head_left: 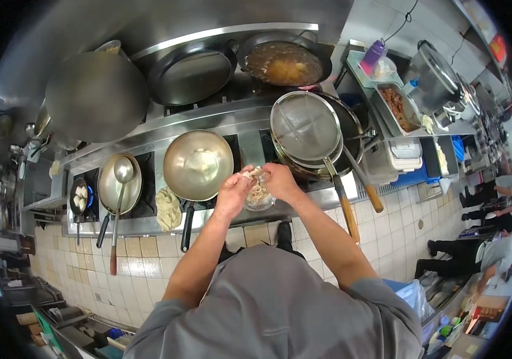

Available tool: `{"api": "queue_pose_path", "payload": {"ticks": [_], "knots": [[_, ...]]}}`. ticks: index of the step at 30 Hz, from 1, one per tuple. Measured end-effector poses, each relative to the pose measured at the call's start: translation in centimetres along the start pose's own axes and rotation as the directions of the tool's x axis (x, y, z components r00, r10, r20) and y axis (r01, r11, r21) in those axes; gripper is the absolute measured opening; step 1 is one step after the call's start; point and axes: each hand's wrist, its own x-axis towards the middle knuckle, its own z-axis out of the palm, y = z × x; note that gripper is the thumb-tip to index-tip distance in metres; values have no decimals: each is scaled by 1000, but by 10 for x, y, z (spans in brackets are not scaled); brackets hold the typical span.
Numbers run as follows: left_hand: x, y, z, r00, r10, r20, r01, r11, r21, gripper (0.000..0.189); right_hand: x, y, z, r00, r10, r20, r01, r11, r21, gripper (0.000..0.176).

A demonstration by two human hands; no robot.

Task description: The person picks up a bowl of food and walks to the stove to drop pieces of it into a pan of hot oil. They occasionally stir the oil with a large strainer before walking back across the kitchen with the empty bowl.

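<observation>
The left hand (234, 194) and right hand (281, 180) are close together, fingers bunched at pale food (258, 192) in a clear bowl (259, 206); I can't tell how firmly they grip. The handling looks partway along, with food left in the bowl. Beside the left hand sits a pan (191, 160); beyond the right, a strainer (307, 124).

Camera, head-worn, one: wide round field, dark corners; mounted above the grey shirt (268, 299), facing down and forward over the stove (154, 136). Left hand (235, 192) and right hand (282, 181) close, near mid-frame; tiled floor (142, 281) lower down; co-worker (498, 254) well off, right side, lying sideways in view.
</observation>
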Motion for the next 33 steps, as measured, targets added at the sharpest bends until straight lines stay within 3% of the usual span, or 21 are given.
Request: {"api": "queue_pose_path", "payload": {"ticks": [4,7,8,10,11,12,14,17,18,20,22,23,25,27,29,30,31,32,33], "knots": [[-1,5,11,999,-24,-21,23,998,-58,11,2,0,2,1000,24,2,-24,999,-26,16],[2,19,19,997,82,-2,-80,970,-228,13,5,14,-4,1000,-2,-3,2,989,-149,16],[4,27,21,997,80,5,-77,972,-223,13,4,23,-7,1000,-7,20,11,978,-209,16],[10,44,25,992,124,-16,-124,992,-20,15,6,39,-8,1000,3,-22,-7,982,-187,13],[10,51,30,994,99,-43,-97,994,48,13,4,38,-10,983,172,69,-181,971,156,14],[11,50,29,994,99,-51,-97,994,49,13,2,36,-11,931,297,211,-362,813,456,15],[15,45,22,994,-57,-90,67,992,107,15,2,1,-29,911,306,276,-408,765,498,16],[15,27,17,993,-113,-28,116,982,152,17,4,-4,-31,898,142,415,-434,427,793,20],[15,22,16,988,-154,23,146,969,202,18,3,-5,-31,898,139,417,-434,427,793,20],[11,23,24,988,-148,33,133,952,276,20,0,-23,-38,908,75,412,-417,265,870,16],[11,27,28,992,-124,-30,114,763,636,18,2,-17,-34,900,84,428,-434,274,858,17],[12,28,27,992,-124,-31,115,764,635,18,3,-15,-32,891,94,445,-452,283,846,18],[12,32,25,1000,-23,-8,19,501,865,16,2,-14,-28,888,132,440,-458,317,830,18],[11,36,25,1000,-10,22,-15,448,894,16,5,-13,-27,887,170,430,-462,352,814,17],[8,41,30,998,-2,59,-53,394,918,15,7,-13,-30,882,208,423,-448,647,617,15],[6,43,32,996,20,84,-85,329,941,14,8,-13,-32,883,212,418,-447,648,617,15],[5,45,34,993,41,111,-118,262,958,16,10,-17,-36,944,107,312,-232,888,397,17],[5,47,35,992,41,116,-122,263,957,16,12,-20,-38,969,-35,244,8,994,109,20],[3,48,35,991,42,130,-136,253,958,17,12,-19,-36,977,-112,183,80,981,174,23]]}}
